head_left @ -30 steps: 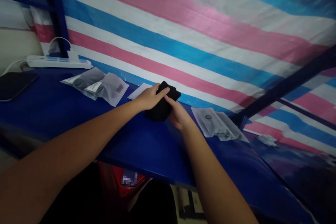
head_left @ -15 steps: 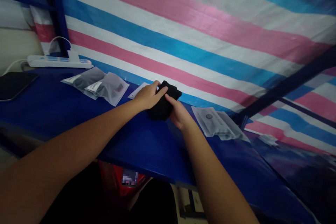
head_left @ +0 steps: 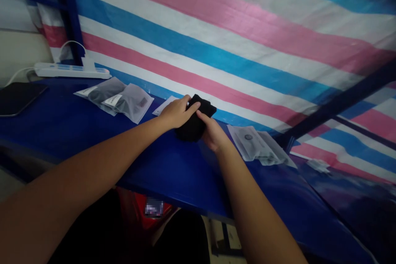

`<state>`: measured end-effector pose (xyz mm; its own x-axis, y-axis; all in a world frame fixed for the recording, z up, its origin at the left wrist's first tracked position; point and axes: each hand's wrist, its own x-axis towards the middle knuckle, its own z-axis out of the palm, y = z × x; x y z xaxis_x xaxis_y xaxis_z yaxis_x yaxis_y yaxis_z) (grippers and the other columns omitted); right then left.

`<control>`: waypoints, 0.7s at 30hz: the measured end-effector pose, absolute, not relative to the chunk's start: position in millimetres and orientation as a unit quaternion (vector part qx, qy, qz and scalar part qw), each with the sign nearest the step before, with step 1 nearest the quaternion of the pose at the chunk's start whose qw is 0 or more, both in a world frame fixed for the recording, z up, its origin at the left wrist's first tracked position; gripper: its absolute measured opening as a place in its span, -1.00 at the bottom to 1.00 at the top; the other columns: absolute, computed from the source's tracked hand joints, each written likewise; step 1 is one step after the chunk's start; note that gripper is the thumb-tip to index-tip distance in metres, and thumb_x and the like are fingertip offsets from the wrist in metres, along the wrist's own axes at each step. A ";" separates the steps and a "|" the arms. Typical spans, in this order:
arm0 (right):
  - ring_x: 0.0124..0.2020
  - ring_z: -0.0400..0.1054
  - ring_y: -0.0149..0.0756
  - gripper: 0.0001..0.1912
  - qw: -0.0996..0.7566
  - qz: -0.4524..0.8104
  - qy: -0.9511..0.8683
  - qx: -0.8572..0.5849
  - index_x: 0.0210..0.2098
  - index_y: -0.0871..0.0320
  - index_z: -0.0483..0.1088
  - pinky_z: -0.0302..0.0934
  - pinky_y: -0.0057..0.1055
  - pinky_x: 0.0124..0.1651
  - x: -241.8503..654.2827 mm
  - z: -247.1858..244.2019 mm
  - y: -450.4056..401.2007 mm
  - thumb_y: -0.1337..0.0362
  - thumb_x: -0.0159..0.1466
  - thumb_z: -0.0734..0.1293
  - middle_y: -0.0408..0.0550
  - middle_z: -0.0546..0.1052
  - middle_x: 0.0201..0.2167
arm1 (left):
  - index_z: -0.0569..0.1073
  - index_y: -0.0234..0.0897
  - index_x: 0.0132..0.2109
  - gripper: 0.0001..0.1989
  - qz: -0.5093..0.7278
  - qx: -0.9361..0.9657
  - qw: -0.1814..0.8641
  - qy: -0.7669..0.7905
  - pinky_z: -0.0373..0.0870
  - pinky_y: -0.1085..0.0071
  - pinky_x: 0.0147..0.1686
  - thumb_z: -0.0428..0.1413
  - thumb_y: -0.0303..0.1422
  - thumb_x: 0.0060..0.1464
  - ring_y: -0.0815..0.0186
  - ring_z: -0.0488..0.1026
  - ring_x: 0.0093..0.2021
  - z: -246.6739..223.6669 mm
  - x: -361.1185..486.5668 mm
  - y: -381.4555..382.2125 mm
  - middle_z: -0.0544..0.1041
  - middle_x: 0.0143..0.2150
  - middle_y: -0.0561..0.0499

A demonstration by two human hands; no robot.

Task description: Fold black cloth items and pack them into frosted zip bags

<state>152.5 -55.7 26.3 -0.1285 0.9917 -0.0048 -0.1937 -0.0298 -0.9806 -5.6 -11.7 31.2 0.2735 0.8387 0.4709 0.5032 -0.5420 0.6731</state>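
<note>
A folded bundle of black cloth (head_left: 192, 126) is held between both hands above the blue tabletop (head_left: 167, 165). My left hand (head_left: 177, 112) grips its left and upper side, thumb lying across the top. From the right, my right hand (head_left: 212, 130) is closed on it, its thumb close to the left thumb and its other fingers hidden under the cloth. What kind of garment or cloth it is cannot be made out. Just behind my left hand lies a pale plastic bag (head_left: 163, 105), partly covered by that hand.
Frosted bags with dark contents (head_left: 131, 101) lie left of my hands, and further frosted bags (head_left: 250, 144) lie to the right. A white power strip (head_left: 72, 71) and a dark tablet-like device (head_left: 20, 98) are at far left. Striped sheeting (head_left: 216, 53) rises behind the table.
Both hands keep their hold on the black cloth, with hardly any movement. The whole view has shifted slightly, so things appear a little further right.
</note>
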 end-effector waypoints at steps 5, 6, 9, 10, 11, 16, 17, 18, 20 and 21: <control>0.14 0.43 0.01 -0.47 0.519 0.581 -0.472 -0.413 0.10 0.07 0.47 0.32 -0.06 0.23 152.2 25.3 -55.1 0.04 0.19 0.47 0.06 0.56 0.10 | 0.40 -0.15 0.01 -0.46 0.423 0.772 0.197 0.431 0.34 0.15 -0.13 -0.15 0.16 0.25 0.02 0.48 -0.14 30.5 -5.3 -11.6 0.54 -0.16 -0.16; 0.14 0.43 0.01 -0.48 0.522 0.580 -0.471 -0.412 0.09 0.06 0.47 0.32 -0.05 0.23 152.1 25.3 -55.1 0.04 0.18 0.48 0.06 0.56 0.09 | 0.40 -0.15 0.01 -0.46 0.423 0.772 0.198 0.431 0.34 0.15 -0.13 -0.14 0.16 0.25 0.03 0.48 -0.15 30.5 -5.2 -11.6 0.54 -0.17 -0.15; 0.15 0.42 0.02 -0.48 0.529 0.581 -0.464 -0.408 0.08 0.05 0.48 0.32 -0.04 0.24 153.1 25.1 -53.8 0.03 0.17 0.48 0.04 0.57 0.08 | 0.41 -0.14 0.00 -0.47 0.428 0.772 0.196 0.428 0.34 0.15 -0.11 -0.16 0.15 0.26 0.05 0.48 -0.16 29.9 -5.8 -9.2 0.54 -0.20 -0.12; 0.16 0.42 0.02 -0.47 0.534 0.581 -0.458 -0.410 0.08 0.05 0.48 0.32 -0.04 0.23 154.0 24.8 -52.6 0.02 0.16 0.48 0.04 0.57 0.08 | 0.41 -0.14 -0.01 -0.49 0.430 0.772 0.190 0.428 0.33 0.16 -0.11 -0.16 0.13 0.27 0.06 0.48 -0.16 29.3 -6.4 -7.2 0.54 -0.21 -0.11; 0.16 0.42 0.02 -0.46 0.539 0.580 -0.448 -0.414 0.08 0.06 0.48 0.33 -0.04 0.22 155.4 24.3 -51.0 0.01 0.16 0.48 0.05 0.57 0.07 | 0.41 -0.14 -0.03 -0.51 0.431 0.770 0.183 0.433 0.33 0.16 -0.11 -0.16 0.11 0.28 0.07 0.48 -0.16 28.5 -7.3 -4.5 0.54 -0.21 -0.10; 0.13 0.44 -0.01 -0.49 0.584 0.562 -0.377 -0.450 0.02 0.10 0.47 0.37 -0.09 0.18 163.8 19.1 -39.6 0.02 0.14 0.48 0.06 0.58 0.06 | 0.39 -0.17 -0.08 -0.74 0.408 0.760 0.119 0.492 0.34 0.22 -0.08 0.01 -0.12 0.23 0.12 0.45 -0.09 20.2 -14.1 13.4 0.53 -0.14 -0.10; 0.12 0.45 -0.02 -0.50 0.591 0.560 -0.365 -0.452 0.01 0.11 0.47 0.37 -0.10 0.19 164.9 18.2 -38.1 0.04 0.14 0.49 0.06 0.58 0.07 | 0.39 -0.18 -0.08 -0.76 0.401 0.761 0.105 0.498 0.34 0.22 -0.07 0.03 -0.15 0.22 0.12 0.44 -0.07 18.1 -15.4 16.4 0.52 -0.13 -0.10; 0.11 0.45 -0.03 -0.51 0.596 0.558 -0.356 -0.455 0.00 0.11 0.47 0.37 -0.11 0.18 165.7 17.5 -37.1 0.05 0.14 0.49 0.06 0.58 0.07 | 0.38 -0.19 -0.08 -0.76 0.395 0.763 0.093 0.502 0.34 0.22 -0.07 0.05 -0.16 0.20 0.12 0.44 -0.06 16.0 -16.5 18.9 0.52 -0.13 -0.10; 0.09 0.47 -0.03 -0.53 0.600 0.555 -0.345 -0.462 -0.01 0.10 0.47 0.38 -0.09 0.17 166.1 16.8 -36.4 0.07 0.14 0.49 0.05 0.58 0.07 | 0.38 -0.19 -0.09 -0.76 0.384 0.769 0.076 0.505 0.35 0.22 -0.07 0.07 -0.17 0.18 0.11 0.43 -0.06 12.1 -18.2 22.3 0.52 -0.13 -0.10; 0.08 0.47 -0.03 -0.54 0.601 0.552 -0.343 -0.466 -0.01 0.10 0.47 0.38 -0.08 0.17 166.0 16.6 -36.6 0.07 0.14 0.48 0.05 0.58 0.06 | 0.38 -0.20 -0.10 -0.76 0.380 0.772 0.073 0.505 0.35 0.23 -0.08 0.07 -0.17 0.16 0.11 0.43 -0.06 10.6 -18.7 23.4 0.52 -0.14 -0.10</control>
<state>166.0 -36.6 16.6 0.1561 0.9825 -0.1018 -0.3438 -0.0426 -0.9381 -18.7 23.4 10.6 0.2013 0.8345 0.5129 0.7241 -0.4794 0.4958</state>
